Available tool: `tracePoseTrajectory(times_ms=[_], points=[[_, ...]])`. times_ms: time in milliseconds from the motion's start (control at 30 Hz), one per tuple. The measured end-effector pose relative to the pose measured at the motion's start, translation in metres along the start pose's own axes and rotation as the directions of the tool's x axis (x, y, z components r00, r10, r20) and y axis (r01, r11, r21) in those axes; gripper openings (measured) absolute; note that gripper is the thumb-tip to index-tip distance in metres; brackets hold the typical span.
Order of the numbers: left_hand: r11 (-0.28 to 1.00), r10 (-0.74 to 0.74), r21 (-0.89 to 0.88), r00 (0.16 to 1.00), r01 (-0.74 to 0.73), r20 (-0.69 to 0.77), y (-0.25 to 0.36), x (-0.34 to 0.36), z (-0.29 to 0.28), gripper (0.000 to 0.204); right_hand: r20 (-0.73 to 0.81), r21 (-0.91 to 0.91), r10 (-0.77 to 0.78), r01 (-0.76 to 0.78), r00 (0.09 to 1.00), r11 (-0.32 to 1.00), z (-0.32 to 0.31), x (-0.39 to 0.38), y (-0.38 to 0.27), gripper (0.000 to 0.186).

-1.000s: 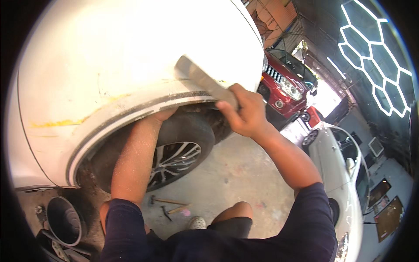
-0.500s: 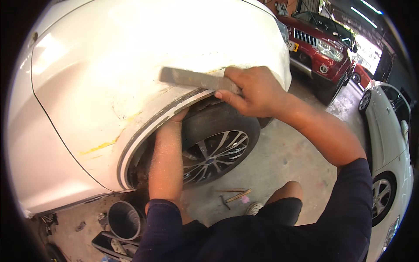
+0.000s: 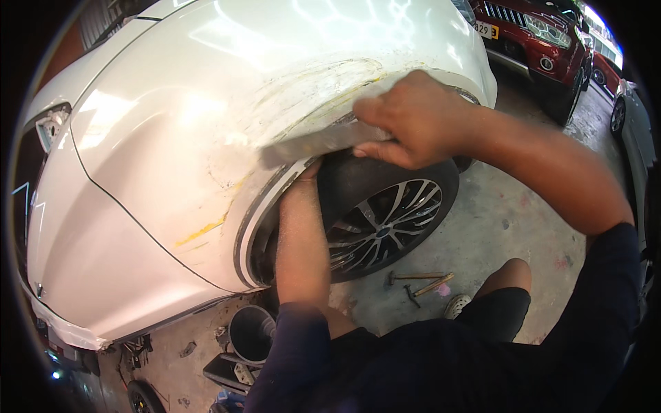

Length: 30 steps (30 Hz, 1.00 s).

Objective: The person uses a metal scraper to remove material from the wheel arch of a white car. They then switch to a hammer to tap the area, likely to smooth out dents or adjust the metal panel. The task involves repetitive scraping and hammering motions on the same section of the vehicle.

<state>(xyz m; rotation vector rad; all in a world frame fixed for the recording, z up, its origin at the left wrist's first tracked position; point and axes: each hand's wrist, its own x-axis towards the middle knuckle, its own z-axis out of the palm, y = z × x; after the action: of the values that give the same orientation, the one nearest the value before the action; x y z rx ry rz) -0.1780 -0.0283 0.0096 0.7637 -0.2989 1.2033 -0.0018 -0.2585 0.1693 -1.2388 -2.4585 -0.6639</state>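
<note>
My right hand is wrapped round one end of a flat grey metal bar, blurred by motion. The bar's free end points left and lies over the upper lip of the wheel arch on a white car; whether it touches the panel I cannot tell. Under that lip, beside the black tyre, my left hand reaches up into the arch, its fingers hidden. Scratches, bare patches and yellow streaks mark the white fender around the arch.
On the concrete floor by my foot lie two hammers with wooden handles, one behind the other. A dark bucket and a black tray stand at lower left. Parked at the upper right is a red car.
The bar has come down toward the arch lip, and its free end now tilts lower. My left hand stays inside the arch. The view has shifted, so the car appears farther right.
</note>
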Motion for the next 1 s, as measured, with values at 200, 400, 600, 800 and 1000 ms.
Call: tracePoseTrajectory(times_ms=[200, 400, 600, 800, 1000], points=[[0.946, -0.026, -0.3, 0.95, 0.124, 0.312, 0.009, 0.003, 0.011, 0.063, 0.151, -0.149, 0.041, -0.018, 0.988, 0.989, 0.005, 0.001, -0.004, 0.04], [0.963, -0.018, -0.256, 0.97, 0.081, 0.242, 0.011, 0.01, 0.015, 0.063, -0.114, 0.004, 0.109, -0.109, 0.987, 0.994, 0.007, 0.003, -0.011, 0.044], [0.969, -0.014, -0.238, 0.98, 0.062, 0.198, 0.014, 0.009, 0.011, 0.063, -0.241, 0.145, 0.194, -0.162, 0.951, 0.976, 0.006, 0.004, -0.008, 0.044], [0.974, 0.009, -0.226, 0.983, 0.033, 0.182, 0.018, 0.014, 0.012, 0.064, -0.022, -0.086, -0.042, 0.04, 0.999, 0.995, 0.008, 0.007, -0.006, 0.042], [0.971, 0.025, -0.237, 0.989, 0.011, 0.148, 0.022, 0.009, 0.013, 0.064, 0.096, -0.23, -0.114, 0.134, 0.989, 0.964, 0.004, 0.009, -0.005, 0.039]])
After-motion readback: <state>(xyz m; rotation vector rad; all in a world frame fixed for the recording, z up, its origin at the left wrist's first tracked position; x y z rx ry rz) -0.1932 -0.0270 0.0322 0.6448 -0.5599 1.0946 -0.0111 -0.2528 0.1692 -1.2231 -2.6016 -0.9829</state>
